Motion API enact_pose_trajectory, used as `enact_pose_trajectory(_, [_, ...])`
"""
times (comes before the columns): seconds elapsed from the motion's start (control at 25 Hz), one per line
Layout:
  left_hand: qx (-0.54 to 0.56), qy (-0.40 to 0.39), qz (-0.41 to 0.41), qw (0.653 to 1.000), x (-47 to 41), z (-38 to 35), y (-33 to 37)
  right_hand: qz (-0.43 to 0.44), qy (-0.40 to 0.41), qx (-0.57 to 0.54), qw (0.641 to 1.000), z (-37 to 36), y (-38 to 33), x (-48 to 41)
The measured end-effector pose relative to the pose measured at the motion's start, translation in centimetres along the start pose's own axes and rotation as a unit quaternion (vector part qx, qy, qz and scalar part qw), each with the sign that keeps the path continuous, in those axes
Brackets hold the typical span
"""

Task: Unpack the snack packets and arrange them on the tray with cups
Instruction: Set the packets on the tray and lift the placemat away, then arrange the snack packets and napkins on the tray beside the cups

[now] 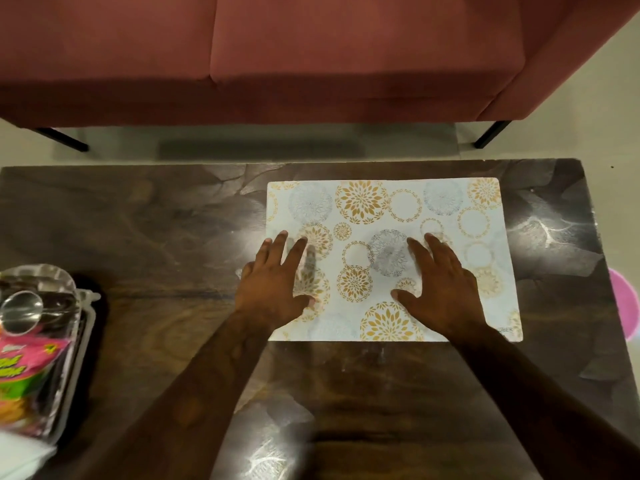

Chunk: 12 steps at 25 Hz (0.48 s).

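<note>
left hand (273, 284) and right hand (446, 287) lie flat on the floral placemat (381, 202), fingers spread, gripping nothing; press evenly to square it, tray (86, 317) well to its left.

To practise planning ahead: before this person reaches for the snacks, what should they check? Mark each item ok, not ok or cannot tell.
1. Placemat lies flat on the table: ok.
2. Left hand and right hand hold nothing: ok.
3. Tray fully on the table: cannot tell, cut off by frame.
4. Cup sits on tray: ok.
5. Snack packet opened: cannot tell, blurred.
</note>
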<state>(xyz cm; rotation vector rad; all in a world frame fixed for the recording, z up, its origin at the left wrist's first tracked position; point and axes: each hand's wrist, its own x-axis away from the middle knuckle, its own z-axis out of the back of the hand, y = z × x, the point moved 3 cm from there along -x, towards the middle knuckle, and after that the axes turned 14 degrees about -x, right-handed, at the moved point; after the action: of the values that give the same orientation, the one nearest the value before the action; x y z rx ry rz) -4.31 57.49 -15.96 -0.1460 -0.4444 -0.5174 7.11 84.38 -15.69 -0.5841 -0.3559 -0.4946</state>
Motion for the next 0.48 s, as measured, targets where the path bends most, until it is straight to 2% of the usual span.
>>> enact_pose_trajectory(0.32, [0.061, 0.01, 0.042, 0.997, 7.9, 0.5, -9.8, 0.053, -0.025, -0.057, 0.997, -5.0, -13.0, 4.7])
enact_pose_trajectory(0.48, [0.101, 0.054, 0.056, 0.992, 13.3, 1.0, -17.2, 0.068, -0.065, -0.092, 0.991, -9.8, -21.0, 7.9])
